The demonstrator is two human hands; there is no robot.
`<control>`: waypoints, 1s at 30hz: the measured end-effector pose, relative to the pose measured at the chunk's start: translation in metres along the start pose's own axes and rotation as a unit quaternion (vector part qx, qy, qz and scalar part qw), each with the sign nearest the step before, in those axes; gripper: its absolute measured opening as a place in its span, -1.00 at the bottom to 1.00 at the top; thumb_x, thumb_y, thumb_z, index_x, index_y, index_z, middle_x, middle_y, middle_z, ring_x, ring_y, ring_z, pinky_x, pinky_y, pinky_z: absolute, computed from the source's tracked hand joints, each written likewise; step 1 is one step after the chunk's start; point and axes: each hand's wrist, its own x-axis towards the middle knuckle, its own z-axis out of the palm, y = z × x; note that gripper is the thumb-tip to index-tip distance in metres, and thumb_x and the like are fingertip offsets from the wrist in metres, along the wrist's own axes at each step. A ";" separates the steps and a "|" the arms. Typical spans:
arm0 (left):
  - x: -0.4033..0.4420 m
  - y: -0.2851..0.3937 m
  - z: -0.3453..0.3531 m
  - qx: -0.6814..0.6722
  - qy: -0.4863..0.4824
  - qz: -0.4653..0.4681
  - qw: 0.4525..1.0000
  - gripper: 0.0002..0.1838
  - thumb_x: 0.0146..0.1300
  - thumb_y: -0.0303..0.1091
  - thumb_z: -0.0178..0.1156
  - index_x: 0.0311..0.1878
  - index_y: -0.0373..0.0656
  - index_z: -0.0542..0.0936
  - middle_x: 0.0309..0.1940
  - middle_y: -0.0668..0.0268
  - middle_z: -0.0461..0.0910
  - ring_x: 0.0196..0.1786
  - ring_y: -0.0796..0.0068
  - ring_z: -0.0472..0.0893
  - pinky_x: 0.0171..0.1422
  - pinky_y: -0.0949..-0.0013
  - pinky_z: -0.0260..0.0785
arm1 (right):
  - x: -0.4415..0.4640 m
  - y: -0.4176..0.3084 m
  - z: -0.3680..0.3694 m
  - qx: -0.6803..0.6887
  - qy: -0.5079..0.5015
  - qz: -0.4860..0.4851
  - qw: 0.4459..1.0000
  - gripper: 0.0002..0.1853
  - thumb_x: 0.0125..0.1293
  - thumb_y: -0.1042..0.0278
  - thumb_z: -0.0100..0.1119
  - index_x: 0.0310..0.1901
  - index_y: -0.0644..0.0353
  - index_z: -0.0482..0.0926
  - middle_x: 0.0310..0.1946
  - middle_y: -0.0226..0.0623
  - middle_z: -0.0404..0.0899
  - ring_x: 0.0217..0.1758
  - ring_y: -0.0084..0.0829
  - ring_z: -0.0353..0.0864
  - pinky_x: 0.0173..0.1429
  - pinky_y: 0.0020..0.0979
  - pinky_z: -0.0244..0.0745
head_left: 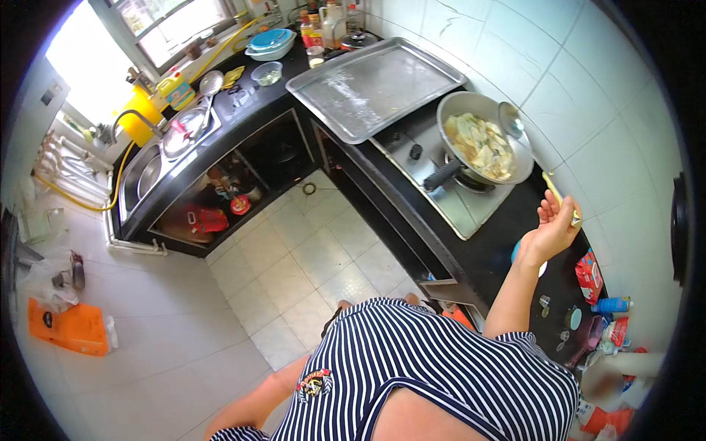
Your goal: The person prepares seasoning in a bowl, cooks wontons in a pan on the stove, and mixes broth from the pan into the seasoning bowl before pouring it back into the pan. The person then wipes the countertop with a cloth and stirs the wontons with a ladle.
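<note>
My right hand (555,228) is raised over the counter at the right, beside the wall, its fingers closed on a thin yellow item (551,189). Up and to the left of it, a pan (523,163) with pale pieces of food (482,147) sits on the stove (471,209). A ladle (510,120) rests in the pan against its far side. The pan's black handle (442,175) points toward the front edge. My left forearm shows at the bottom left, but the left hand itself is hidden.
A large metal tray (382,81) lies left of the pan. Bottles (312,29) and a blue-lidded container (271,42) stand behind. The sink (147,176) is at the left. A red packet (588,277) and a blue can (612,304) are at the right.
</note>
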 end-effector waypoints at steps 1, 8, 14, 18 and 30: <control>-0.009 -0.007 -0.005 -0.004 0.008 -0.001 1.000 -0.65 0.28 -0.20 0.14 -0.01 -0.23 0.64 -0.03 -0.11 0.66 0.02 -0.10 0.64 0.18 0.07 0.47 | -0.013 -0.004 0.010 0.020 -0.008 -0.002 1.000 -0.76 0.44 0.20 0.18 -0.02 0.16 0.53 -0.31 -0.19 0.74 -0.37 -0.57 0.64 -0.24 -0.57 0.49; -0.050 -0.047 -0.041 -0.055 0.058 -0.015 0.997 -0.67 0.28 -0.20 0.14 -0.03 -0.23 0.64 -0.05 -0.11 0.66 0.01 -0.11 0.64 0.16 0.06 0.47 | -0.102 -0.015 0.071 0.073 -0.088 0.005 0.993 -0.75 0.48 0.23 0.15 0.06 0.15 0.48 -0.23 -0.16 0.72 -0.23 -0.50 0.68 -0.18 -0.55 0.51; -0.060 -0.065 -0.093 -0.089 0.089 -0.020 0.992 -0.67 0.28 -0.21 0.13 -0.04 -0.23 0.64 -0.07 -0.11 0.66 -0.01 -0.12 0.64 0.14 0.05 0.48 | -0.166 0.014 0.151 0.093 -0.174 0.025 0.980 -0.78 0.49 0.28 0.16 0.04 0.17 0.48 -0.21 -0.15 0.69 -0.26 -0.50 0.65 -0.23 -0.54 0.58; -0.054 -0.065 -0.140 -0.097 0.108 -0.019 0.989 -0.68 0.28 -0.21 0.13 -0.06 -0.23 0.64 -0.08 -0.11 0.66 -0.02 -0.13 0.64 0.13 0.04 0.48 | -0.193 0.045 0.213 0.127 -0.182 0.036 0.974 -0.81 0.49 0.31 0.16 0.00 0.18 0.47 -0.24 -0.14 0.69 -0.30 -0.50 0.64 -0.23 -0.53 0.58; -0.016 -0.038 -0.313 -0.057 0.113 -0.003 0.992 -0.70 0.27 -0.22 0.11 -0.09 -0.23 0.65 -0.12 -0.12 0.67 -0.04 -0.15 0.64 0.11 0.03 0.49 | -0.235 0.119 0.383 0.127 -0.259 0.064 0.955 -0.83 0.50 0.28 0.10 -0.04 0.18 0.47 -0.31 -0.13 0.70 -0.36 -0.50 0.62 -0.24 -0.50 0.53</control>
